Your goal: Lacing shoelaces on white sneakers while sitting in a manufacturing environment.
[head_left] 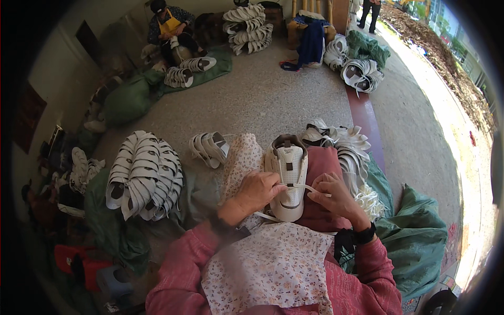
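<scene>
A white sneaker upper (pixel 290 157) with a dark brown collar lining rests across my lap, its toe pointing toward me. A thin white shoelace (pixel 300 186) crosses the lower part of its tongue. My left hand (pixel 256 191) is closed at the left edge of the lacing, thumb and finger pinched on the lace. On the other side my right hand (pixel 336 195) is closed round the same lace, whose loose end sticks out below the fingers. Another bit of lace hangs under my left hand beside the toe.
Stacked white shoe uppers (pixel 144 176) stand at left, a smaller group (pixel 210 148) nearer. More uppers (pixel 349 147) and a bundle of white laces (pixel 370 202) lie right, beside a green sack (pixel 412 236). A person in a yellow apron (pixel 169 23) sits far left; another person stands outside.
</scene>
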{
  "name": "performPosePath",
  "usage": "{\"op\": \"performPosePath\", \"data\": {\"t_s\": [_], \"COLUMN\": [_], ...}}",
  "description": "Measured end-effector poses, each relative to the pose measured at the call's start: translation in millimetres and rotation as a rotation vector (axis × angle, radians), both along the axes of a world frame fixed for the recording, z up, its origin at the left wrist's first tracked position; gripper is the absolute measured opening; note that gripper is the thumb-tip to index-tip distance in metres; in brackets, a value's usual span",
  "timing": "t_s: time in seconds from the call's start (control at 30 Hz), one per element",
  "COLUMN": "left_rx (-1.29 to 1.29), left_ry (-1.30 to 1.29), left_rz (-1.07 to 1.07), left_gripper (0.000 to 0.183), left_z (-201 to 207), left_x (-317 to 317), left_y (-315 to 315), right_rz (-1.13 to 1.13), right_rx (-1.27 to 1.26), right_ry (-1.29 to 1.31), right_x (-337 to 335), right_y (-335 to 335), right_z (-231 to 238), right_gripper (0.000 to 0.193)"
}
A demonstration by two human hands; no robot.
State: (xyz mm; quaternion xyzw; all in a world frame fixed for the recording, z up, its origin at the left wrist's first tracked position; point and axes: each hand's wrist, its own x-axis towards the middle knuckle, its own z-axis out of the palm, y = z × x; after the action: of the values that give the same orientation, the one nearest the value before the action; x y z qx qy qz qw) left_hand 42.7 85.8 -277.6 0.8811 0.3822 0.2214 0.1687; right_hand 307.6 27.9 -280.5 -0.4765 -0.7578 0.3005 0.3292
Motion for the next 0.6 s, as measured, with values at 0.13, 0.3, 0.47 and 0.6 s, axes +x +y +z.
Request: {"op": "performPosePath", "data": {"t_s": [0.13, 0.3, 0.47, 0.6], "left_rx": [-0.023, 0.028, 0.22, -0.139], "left_ry": [-0.044, -0.004, 0.194, -0.599], "left_rz": [-0.087, 0.368, 1.155, 1.429], "left_gripper": [0.026, 0.023, 0.029, 0.023], "left_z": [-1, 9, -38, -60], "left_x": [1, -73, -291, -385], "left_y": [-2, -12, -18, -55], "right_rz": [-0.029, 0.006, -0.041, -0.099], "right_rx": [0.014, -0.333, -0.304, -0.517], "right_ry": [0.003, 0.392, 0.932, 1.969], "right_x": [-3, 18, 37, 63], "right_y": [5, -1, -15, -20], "right_z": [-13, 0, -9, -13], "right_gripper": [0.022, 0.026, 0.029, 0.032]}}
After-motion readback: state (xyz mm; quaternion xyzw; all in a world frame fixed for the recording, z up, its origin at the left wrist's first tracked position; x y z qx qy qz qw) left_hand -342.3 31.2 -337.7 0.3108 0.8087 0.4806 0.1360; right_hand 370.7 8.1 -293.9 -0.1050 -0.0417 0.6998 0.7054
